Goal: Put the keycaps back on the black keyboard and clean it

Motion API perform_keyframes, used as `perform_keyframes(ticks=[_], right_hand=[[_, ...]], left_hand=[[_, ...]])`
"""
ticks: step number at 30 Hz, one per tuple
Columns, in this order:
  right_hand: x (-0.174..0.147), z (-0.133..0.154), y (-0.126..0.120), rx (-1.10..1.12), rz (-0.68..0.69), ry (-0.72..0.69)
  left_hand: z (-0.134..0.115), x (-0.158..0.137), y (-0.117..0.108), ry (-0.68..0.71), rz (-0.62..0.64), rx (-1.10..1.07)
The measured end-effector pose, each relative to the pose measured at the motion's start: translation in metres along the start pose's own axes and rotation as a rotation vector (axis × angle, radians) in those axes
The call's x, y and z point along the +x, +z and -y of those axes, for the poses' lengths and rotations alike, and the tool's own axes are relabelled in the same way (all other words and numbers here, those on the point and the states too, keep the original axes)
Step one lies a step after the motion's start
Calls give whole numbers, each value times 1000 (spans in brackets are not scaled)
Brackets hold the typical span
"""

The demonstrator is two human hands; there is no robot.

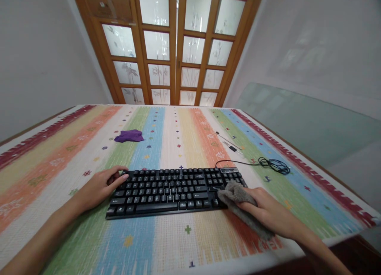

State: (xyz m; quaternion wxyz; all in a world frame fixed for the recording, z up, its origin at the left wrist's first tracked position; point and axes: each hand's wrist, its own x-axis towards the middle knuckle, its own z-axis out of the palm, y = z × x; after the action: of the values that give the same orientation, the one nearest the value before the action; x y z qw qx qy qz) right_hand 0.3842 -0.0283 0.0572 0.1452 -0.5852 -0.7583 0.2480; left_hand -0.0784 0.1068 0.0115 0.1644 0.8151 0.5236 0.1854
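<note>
Right hand (263, 209), lower right, clamps gray cloth (233, 195) on keyboard (172, 192), left hand (101, 186), lower left, holds its corner; wiping seems underway, done versus left unclear.

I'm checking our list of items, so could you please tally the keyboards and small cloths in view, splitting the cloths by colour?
Keyboard: 1
Grey cloth: 1, in the right hand
Purple cloth: 1, on the striped tablecloth
Total: 3
</note>
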Motion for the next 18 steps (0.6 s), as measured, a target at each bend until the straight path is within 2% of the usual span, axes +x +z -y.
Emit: perform_keyframes(ticks=[3, 6, 10, 12, 14, 18], right_hand=[[8, 28, -1, 25, 93, -100], [27, 60, 8, 39, 95, -213], [62, 96, 33, 112, 70, -356], [81, 110, 50, 197, 20, -411], [96, 120, 66, 301, -4, -429], [111, 128, 81, 396, -49, -486]], left_hand=[[-12, -3, 2, 72, -129, 144], [-44, -10, 5, 152, -278, 218], [-101, -21, 6, 294, -219, 130], [-121, -25, 11, 395, -90, 10], [-130, -27, 20, 442, -19, -85], [-119, -25, 36, 466, -133, -182]])
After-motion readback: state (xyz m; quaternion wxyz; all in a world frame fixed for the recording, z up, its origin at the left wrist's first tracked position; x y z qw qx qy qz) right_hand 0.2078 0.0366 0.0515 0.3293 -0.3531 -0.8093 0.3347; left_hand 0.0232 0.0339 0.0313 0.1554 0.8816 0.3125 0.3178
